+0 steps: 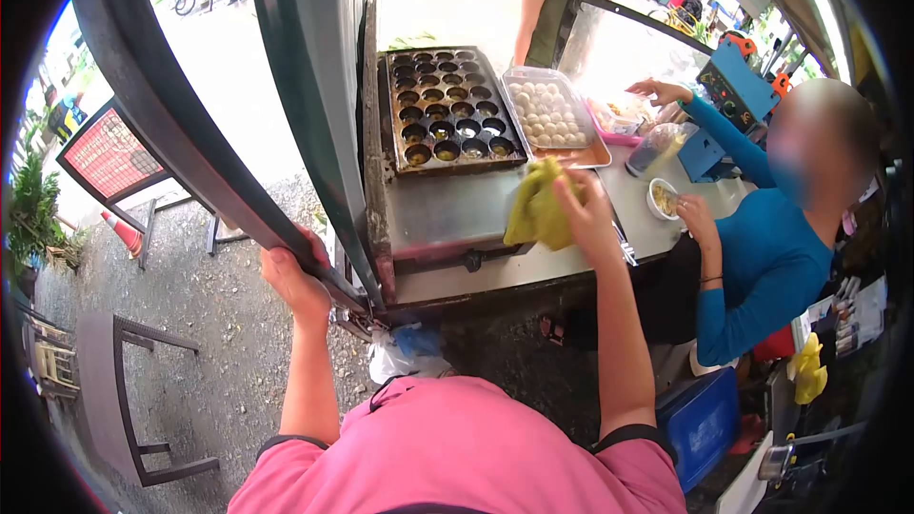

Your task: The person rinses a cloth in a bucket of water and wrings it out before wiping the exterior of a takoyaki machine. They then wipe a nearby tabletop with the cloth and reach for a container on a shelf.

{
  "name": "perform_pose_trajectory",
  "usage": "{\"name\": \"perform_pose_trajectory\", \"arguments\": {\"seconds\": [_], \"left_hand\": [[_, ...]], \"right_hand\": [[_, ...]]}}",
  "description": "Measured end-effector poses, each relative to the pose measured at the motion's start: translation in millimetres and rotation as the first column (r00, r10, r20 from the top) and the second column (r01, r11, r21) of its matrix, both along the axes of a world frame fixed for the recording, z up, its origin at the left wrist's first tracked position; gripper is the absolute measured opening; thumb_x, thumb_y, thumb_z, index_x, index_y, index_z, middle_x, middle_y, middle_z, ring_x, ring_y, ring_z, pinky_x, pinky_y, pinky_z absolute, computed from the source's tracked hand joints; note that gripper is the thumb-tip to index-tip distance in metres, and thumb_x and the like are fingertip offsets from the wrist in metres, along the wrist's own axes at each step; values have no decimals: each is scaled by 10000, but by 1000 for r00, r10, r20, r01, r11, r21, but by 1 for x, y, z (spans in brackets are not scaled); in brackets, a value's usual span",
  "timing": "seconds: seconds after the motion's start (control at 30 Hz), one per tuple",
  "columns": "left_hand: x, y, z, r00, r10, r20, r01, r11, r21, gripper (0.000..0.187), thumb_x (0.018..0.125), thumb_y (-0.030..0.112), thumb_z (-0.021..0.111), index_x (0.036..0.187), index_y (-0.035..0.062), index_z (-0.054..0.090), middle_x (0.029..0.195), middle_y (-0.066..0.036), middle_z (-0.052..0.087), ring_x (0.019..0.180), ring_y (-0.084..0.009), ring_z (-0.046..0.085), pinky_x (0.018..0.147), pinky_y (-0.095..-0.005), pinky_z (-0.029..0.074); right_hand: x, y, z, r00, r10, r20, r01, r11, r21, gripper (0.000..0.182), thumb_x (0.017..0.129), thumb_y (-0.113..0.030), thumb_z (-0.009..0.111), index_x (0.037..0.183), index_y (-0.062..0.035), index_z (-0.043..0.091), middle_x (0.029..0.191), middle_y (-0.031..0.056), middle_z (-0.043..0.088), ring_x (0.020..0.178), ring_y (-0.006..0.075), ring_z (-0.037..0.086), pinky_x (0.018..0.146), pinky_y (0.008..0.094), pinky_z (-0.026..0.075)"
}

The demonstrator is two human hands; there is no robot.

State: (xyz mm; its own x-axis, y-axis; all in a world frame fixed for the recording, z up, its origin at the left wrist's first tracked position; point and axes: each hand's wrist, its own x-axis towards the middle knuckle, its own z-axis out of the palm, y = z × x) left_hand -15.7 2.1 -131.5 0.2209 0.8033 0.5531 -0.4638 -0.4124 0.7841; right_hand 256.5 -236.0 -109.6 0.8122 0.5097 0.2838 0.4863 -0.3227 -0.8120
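Note:
My left hand point(293, 278) is wrapped round a dark metal post point(214, 157) at the stall's left edge. In my right hand point(588, 219) is a bunched yellow-green cloth point(535, 207), held over the front of the metal counter point(433, 214). Just beyond the cloth sits a black pan with round moulds point(449, 109); some hollows look oily or hold brown residue. Right of the pan, a clear tray of pale round balls point(546, 112) rests on a larger tray. A metal utensil point(624, 243) lies on the counter close to my right wrist.
A co-worker in a blue top point(771, 252) sits at right, one hand at a white bowl point(663, 198), the other reaching over containers. Another person point(557, 14) stands beyond the counter. A blue bin point(700, 419) is at lower right, a brown chair point(105, 390) at left.

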Motion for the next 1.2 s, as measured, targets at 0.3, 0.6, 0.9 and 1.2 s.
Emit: {"name": "perform_pose_trajectory", "arguments": {"seconds": [0.3,0.6,0.9,1.2], "left_hand": [[2,-1,-3,998,-2,56,5,999,-45,581,947,590,374,926,20,482,654,-47,483,494,-108,441,448,-230,319],[3,-4,0,999,17,43,-14,998,-69,623,911,640,405,904,22,478,627,-46,471,481,-102,429,435,-230,299],[4,-5,2,999,43,27,-41,997,-68,658,886,673,420,905,18,471,616,-45,462,480,-105,434,429,-229,310],[7,-8,7,998,65,25,-62,992,-113,689,863,709,414,879,24,479,586,-33,454,465,-104,429,422,-227,299]], "right_hand": [[-4,27,-20,982,-91,164,111,987,-116,489,761,-155,661,1235,-106,553,1125,259,536,1046,416,543,910,452,438],[104,52,1,989,-115,-97,112,993,-34,532,741,-171,686,1207,-48,462,1025,225,631,940,334,631,859,389,488],[136,110,3,981,189,35,-170,939,-299,377,780,-214,708,1117,-55,649,1023,149,662,900,215,637,788,314,494],[80,16,21,886,463,-27,-437,813,-385,307,809,-116,672,1098,-17,653,1033,110,668,915,144,608,858,282,468]]}}
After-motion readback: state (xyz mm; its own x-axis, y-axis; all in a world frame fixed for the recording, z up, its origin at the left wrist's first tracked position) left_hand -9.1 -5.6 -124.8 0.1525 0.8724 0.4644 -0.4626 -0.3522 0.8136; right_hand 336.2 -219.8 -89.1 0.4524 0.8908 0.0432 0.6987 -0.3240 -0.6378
